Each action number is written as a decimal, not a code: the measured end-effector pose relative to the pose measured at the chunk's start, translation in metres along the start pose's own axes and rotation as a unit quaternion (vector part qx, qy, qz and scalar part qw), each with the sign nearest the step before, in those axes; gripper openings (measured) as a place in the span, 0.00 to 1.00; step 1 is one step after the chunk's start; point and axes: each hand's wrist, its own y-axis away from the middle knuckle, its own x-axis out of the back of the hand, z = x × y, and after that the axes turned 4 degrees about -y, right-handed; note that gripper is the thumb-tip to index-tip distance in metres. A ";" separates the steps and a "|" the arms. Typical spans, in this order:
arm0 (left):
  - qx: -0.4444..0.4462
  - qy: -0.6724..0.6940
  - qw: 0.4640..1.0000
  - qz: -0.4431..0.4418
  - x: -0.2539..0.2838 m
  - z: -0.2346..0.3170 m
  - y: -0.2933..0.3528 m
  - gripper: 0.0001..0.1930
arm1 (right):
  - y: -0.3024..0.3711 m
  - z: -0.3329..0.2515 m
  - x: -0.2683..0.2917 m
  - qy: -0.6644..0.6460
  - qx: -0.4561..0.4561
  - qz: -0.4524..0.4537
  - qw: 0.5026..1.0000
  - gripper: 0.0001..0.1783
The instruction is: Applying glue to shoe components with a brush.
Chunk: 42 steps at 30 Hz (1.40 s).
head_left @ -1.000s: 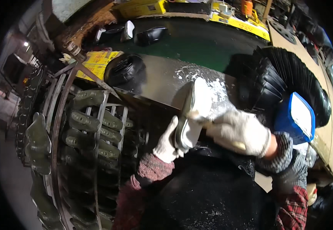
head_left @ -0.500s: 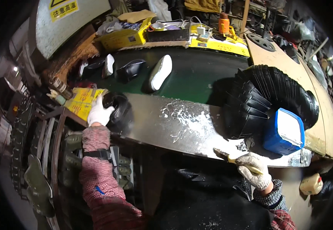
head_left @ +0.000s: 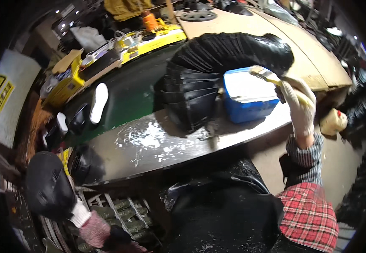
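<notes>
Lowest at the left, the gloved left hand shows little more than its cuff; a black shoe upper covers the rest, so I cannot tell how its fingers stand. That upper is raised at the hand, its long axis running away from the wrist and leftward, rounded end farthest out. The gloved right hand has its fingers curled around the yellow handle of a brush. The brush points left from that hand, tip slightly higher than the handle, over the white-filled mouth of a blue tub; whether the bristles touch the white is unclear.

Below the left hand's upper, to its right, a metal rack carries olive foot-shaped pieces. Just right of the same upper, another dark upper sits on the bench end. Between the hands runs the metal benchtop, smeared white. Left of the right hand, beyond the tub, black uppers stand in a curved row.

Farther from both hands stretches a green belt with a white-soled shoe piece. Past it are yellow boxes and an orange bottle.
</notes>
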 end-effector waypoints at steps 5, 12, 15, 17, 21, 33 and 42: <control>-0.178 -0.160 0.962 -0.130 -0.095 0.008 0.113 0.20 | -0.016 0.036 0.024 0.087 -0.078 -0.101 0.988 0.12; 0.291 0.195 0.906 -0.235 -0.135 0.036 0.202 0.17 | 0.025 0.025 0.041 0.189 0.128 -0.028 0.973 0.02; 0.275 0.143 0.904 -0.293 -0.138 0.029 0.223 0.23 | 0.048 -0.008 0.014 0.047 0.061 -0.029 0.997 0.07; 0.252 0.147 0.905 -0.310 -0.142 0.030 0.228 0.22 | 0.054 -0.029 -0.027 -0.042 0.150 -0.082 0.984 0.08; 0.231 0.170 0.908 -0.307 -0.141 0.033 0.225 0.20 | 0.044 -0.067 -0.120 -0.232 0.266 -0.284 0.891 0.17; 0.066 0.120 0.950 -0.279 -0.141 0.001 0.214 0.14 | 0.041 -0.066 -0.141 -0.295 -0.083 -0.232 0.923 0.09; -0.231 -0.132 0.926 -0.268 -0.133 0.021 0.172 0.09 | 0.082 -0.142 -0.149 -0.343 0.298 -0.454 0.766 0.20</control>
